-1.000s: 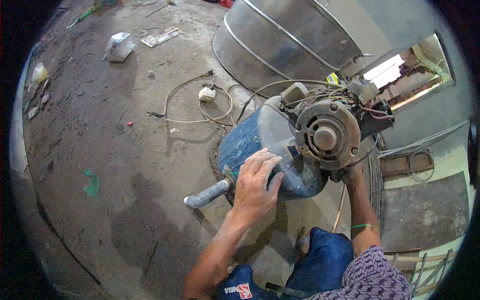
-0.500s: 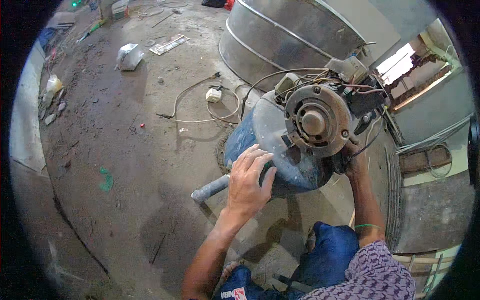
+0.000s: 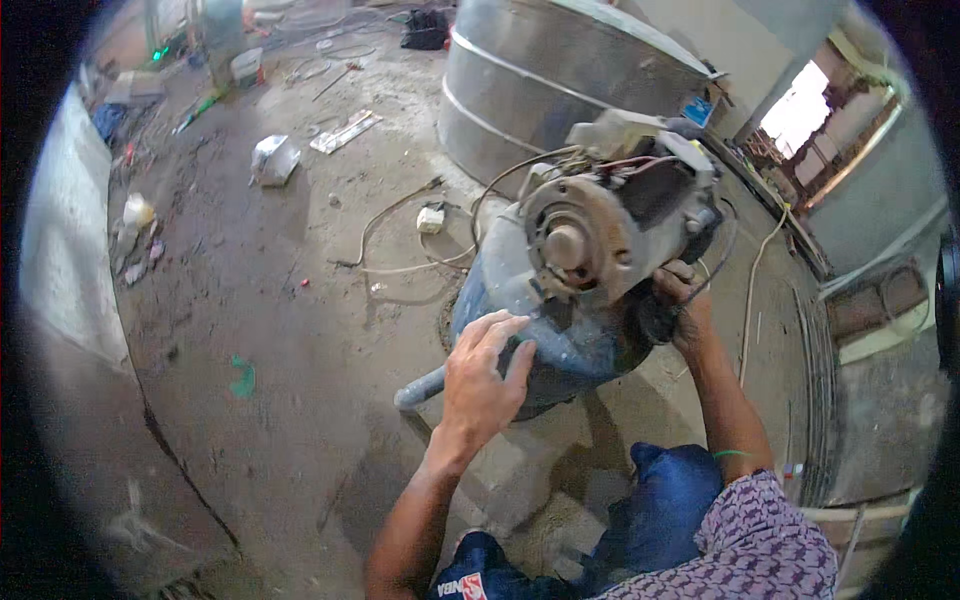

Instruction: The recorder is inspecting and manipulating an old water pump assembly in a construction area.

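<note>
A motor [image 3: 600,240] with a rusty, slotted round end cover sits on top of a blue rounded tank [image 3: 575,345], loose wires running over it; it is slightly blurred. My right hand [image 3: 688,305] is at the motor's right underside, fingers curled around a black round part [image 3: 656,318]; some fingertips are hidden behind it. My left hand [image 3: 483,378] is held before the tank's left side, fingers apart and holding nothing. Whether its fingertips touch the tank I cannot tell. A grey pipe stub [image 3: 418,390] sticks out of the tank beside my left wrist.
Behind the tank stands a large ribbed metal drum [image 3: 520,85]. A cable with a white box [image 3: 430,220] lies on the dusty floor to the left. Farther off are a clear plastic bag [image 3: 275,160] and a black bag [image 3: 425,30]. Long rods [image 3: 815,400] lie along the right.
The motor has shifted left and turned on the tank, with my right hand moving along at its underside. My left hand stays open near the tank. The whole view has shifted slightly.
</note>
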`<state>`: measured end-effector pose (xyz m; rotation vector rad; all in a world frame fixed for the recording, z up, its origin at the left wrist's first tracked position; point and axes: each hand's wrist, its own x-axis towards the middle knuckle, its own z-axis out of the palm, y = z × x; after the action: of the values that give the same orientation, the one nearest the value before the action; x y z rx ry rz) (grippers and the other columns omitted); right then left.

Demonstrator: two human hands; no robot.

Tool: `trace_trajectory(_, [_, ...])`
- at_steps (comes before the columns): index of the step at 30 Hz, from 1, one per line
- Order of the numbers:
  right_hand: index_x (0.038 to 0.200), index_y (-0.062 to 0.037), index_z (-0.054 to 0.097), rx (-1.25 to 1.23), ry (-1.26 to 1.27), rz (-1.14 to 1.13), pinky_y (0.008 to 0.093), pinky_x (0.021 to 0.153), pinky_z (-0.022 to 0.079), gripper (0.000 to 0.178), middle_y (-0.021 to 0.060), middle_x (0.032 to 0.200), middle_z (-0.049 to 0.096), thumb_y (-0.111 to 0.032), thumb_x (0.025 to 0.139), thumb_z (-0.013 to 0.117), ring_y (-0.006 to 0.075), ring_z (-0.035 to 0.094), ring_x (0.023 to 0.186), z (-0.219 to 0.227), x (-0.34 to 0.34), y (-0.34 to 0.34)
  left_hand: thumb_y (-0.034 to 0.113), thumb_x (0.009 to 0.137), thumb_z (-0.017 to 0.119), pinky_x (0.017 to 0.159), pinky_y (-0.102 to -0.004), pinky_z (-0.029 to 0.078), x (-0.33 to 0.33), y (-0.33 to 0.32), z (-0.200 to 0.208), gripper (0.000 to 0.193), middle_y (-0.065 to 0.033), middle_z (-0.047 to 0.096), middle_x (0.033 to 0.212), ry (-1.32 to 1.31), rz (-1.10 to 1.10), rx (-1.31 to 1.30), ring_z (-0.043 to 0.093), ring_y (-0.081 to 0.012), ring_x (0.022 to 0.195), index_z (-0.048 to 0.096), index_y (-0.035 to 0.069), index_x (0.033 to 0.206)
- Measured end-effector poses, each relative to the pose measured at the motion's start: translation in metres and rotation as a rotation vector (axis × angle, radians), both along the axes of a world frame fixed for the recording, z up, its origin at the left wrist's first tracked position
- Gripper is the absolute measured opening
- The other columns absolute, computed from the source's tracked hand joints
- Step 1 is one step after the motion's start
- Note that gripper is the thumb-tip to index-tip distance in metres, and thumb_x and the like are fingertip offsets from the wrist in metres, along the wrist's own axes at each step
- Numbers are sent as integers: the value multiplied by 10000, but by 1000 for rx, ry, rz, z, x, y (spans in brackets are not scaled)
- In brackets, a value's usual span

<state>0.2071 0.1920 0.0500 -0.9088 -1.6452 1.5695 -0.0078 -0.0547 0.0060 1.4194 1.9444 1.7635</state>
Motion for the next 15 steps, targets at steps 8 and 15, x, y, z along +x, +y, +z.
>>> trace_trajectory(8, [974,-24,731,116,-52,-96,297,743,470,166,30,868,682,-145,861,751,145,611,808,2,10,-3,77,910,667,1030,-427,465,6,34,71,399,-210,566,1343,56,24,195,575,-320,1223,573,-28,1284])
trace_trajectory(15, [1024,-8,727,-34,74,-65,270,727,473,166,22,884,688,-109,892,718,107,603,799,8,23,-4,417,975,550,1143,-506,302,29,86,110,737,-260,364,1496,-82,65,30,354,-358,1401,314,-44,1499])
